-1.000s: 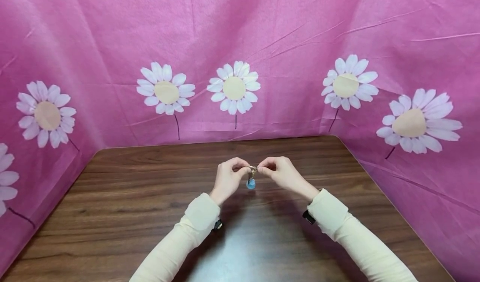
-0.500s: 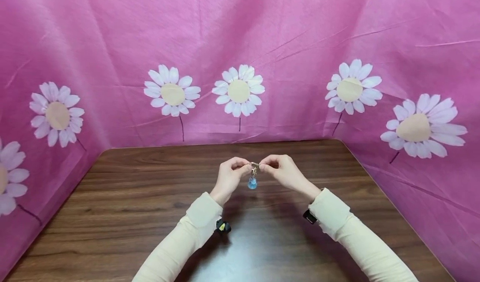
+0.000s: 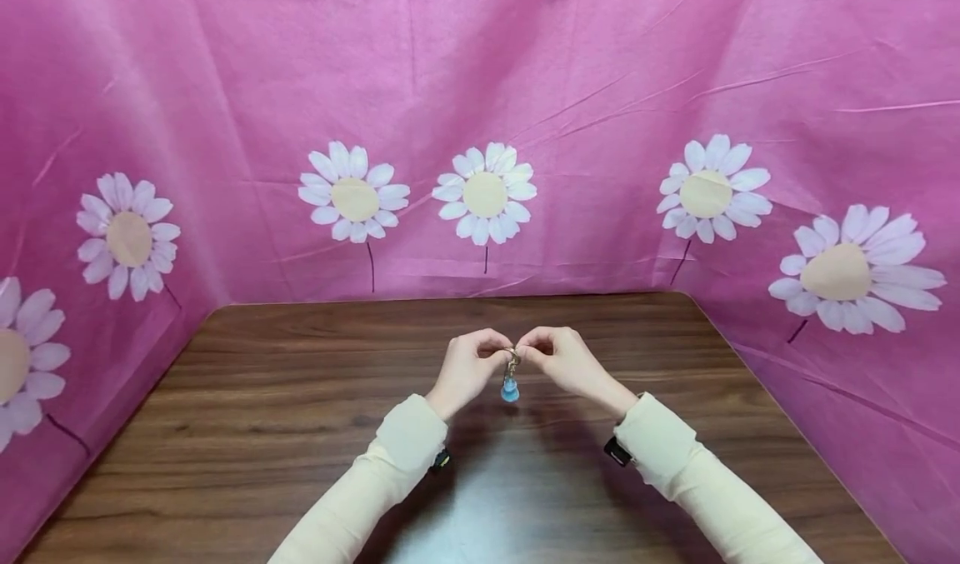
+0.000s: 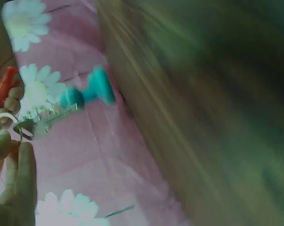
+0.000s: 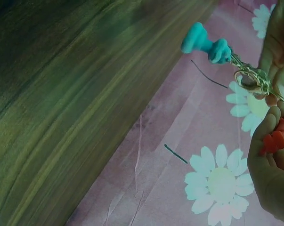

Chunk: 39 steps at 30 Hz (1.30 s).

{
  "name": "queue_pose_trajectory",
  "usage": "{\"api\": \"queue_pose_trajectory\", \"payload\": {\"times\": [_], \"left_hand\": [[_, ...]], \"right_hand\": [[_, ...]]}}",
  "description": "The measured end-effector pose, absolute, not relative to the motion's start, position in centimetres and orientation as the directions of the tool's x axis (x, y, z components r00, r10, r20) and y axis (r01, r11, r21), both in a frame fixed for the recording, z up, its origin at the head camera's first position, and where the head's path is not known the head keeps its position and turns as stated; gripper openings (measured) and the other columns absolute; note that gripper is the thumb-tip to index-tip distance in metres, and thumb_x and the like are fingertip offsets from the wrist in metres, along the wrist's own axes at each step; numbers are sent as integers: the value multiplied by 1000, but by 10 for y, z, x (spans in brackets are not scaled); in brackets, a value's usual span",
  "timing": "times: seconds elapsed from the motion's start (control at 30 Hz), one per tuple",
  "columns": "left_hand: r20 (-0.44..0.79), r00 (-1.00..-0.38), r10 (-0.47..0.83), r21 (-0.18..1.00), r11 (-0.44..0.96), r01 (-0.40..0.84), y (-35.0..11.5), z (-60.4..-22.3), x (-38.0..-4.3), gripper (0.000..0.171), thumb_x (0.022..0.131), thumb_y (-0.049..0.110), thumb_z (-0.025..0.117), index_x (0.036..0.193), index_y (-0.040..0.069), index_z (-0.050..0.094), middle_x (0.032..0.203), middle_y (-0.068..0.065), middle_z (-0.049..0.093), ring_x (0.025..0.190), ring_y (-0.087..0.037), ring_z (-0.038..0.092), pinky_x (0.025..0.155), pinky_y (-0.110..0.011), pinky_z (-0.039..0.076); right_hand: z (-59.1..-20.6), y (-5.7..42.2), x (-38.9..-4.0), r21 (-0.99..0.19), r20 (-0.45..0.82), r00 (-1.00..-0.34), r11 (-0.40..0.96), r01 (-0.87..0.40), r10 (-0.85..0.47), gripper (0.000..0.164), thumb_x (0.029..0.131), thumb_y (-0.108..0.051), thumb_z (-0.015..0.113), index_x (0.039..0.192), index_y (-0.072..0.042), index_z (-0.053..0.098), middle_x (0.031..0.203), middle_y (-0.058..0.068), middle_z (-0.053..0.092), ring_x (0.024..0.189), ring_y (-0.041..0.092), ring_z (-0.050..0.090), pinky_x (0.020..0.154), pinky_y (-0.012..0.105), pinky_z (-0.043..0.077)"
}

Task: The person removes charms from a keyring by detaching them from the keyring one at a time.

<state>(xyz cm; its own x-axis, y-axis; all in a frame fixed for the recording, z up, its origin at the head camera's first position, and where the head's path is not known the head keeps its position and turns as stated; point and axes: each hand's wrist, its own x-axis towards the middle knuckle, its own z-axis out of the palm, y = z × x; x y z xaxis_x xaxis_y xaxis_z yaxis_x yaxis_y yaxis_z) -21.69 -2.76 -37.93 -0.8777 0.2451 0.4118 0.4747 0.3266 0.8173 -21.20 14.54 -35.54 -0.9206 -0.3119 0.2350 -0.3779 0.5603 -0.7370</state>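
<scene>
A small metal key ring (image 3: 512,353) with a blue charm (image 3: 510,391) dangling below hangs above the wooden bench (image 3: 262,431), pinched from either side by the left hand (image 3: 468,368) and right hand (image 3: 564,362), apparently to steady the ring while the charm swings free. Something red (image 5: 275,139) sits tucked in the right hand.

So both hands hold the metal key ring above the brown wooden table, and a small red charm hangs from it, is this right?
Not quite: the small charm hanging from the metal key ring is blue, as the head view shows. Left hand and right hand do hold it above the brown wooden table.
</scene>
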Motion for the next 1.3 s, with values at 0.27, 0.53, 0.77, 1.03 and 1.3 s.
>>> {"api": "queue_pose_trajectory", "payload": {"times": [0.27, 0.53, 0.77, 1.03, 1.3], "left_hand": [[575, -768, 282, 552, 559, 619, -30, -379, -218, 4, 78, 15, 71, 80, 11, 70, 77, 3, 68, 70, -8, 64, 65, -20, 50], [569, -780, 260, 548, 588, 595, -31, -382, -217, 3, 77, 13, 72, 78, 14, 70, 75, 6, 67, 67, -6, 63, 63, -20, 48], [576, -775, 261, 526, 607, 595, -29, -378, -216, 4, 75, 14, 73, 79, 15, 72, 75, 5, 68, 64, -6, 62, 59, -20, 45], [592, -775, 220, 551, 592, 589, -31, -378, -219, 5, 74, 11, 73, 76, 16, 72, 73, 5, 69, 64, -7, 62, 59, -20, 46], [558, -805, 202, 608, 560, 563, -33, -380, -219, 4, 75, 15, 73, 77, 12, 72, 75, 3, 70, 68, -7, 63, 61, -18, 47]], "right_hand": [[-358, 147, -214, -715, 238, -919, 583, -385, -315, 9, 85, -17, 64, 88, -10, 69, 81, 5, 69, 68, 13, 56, 60, 24, 45], [-359, 154, -215, -695, 201, -897, 588, -414, -394, 9, 79, -16, 70, 88, -12, 70, 81, -1, 69, 72, 9, 60, 65, 24, 48], [-358, 157, -213, -666, 230, -887, 599, -444, -401, 13, 78, -11, 70, 91, -10, 69, 79, 0, 69, 69, 7, 59, 61, 21, 47], [-356, 155, -213, -626, 317, -875, 612, -483, -366, 15, 76, -9, 72, 91, -8, 70, 80, 1, 69, 69, 6, 61, 60, 20, 48], [-368, 154, -212, -497, 491, -794, 634, -593, -358, 15, 73, -9, 75, 89, -10, 72, 77, -3, 67, 66, 4, 57, 60, 24, 48]]}}
